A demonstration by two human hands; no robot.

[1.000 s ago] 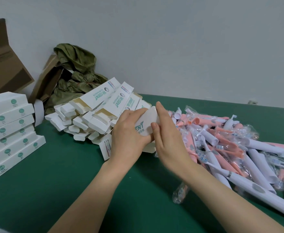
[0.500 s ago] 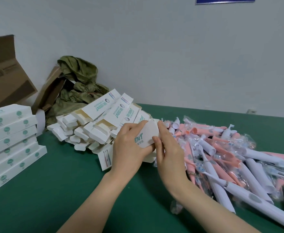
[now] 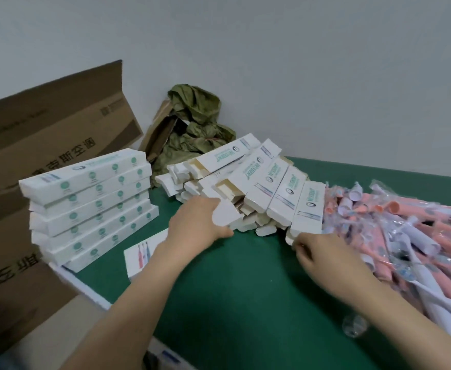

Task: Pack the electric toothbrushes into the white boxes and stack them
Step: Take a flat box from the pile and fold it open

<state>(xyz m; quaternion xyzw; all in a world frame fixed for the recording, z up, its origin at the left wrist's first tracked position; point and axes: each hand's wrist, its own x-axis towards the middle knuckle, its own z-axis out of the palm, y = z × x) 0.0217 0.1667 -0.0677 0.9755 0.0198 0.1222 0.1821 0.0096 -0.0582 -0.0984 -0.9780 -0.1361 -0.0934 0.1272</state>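
Though beside box heap (image 3: 248,188), bare green table (image 3: 245,295).

This looks like a small packing workroom. A green-covered desk (image 3: 245,289) stands against a bare white wall (image 3: 299,76). Left of the left hand (image 3: 200,222) is a neat stack of shut boxes (image 3: 90,204). Beyond both hands lies a heap of open boxes (image 3: 259,177), and right of the right hand (image 3: 325,255) is a bulk pile of bagged toothbrushes (image 3: 405,231). Brown cartons (image 3: 45,145) stand far left.
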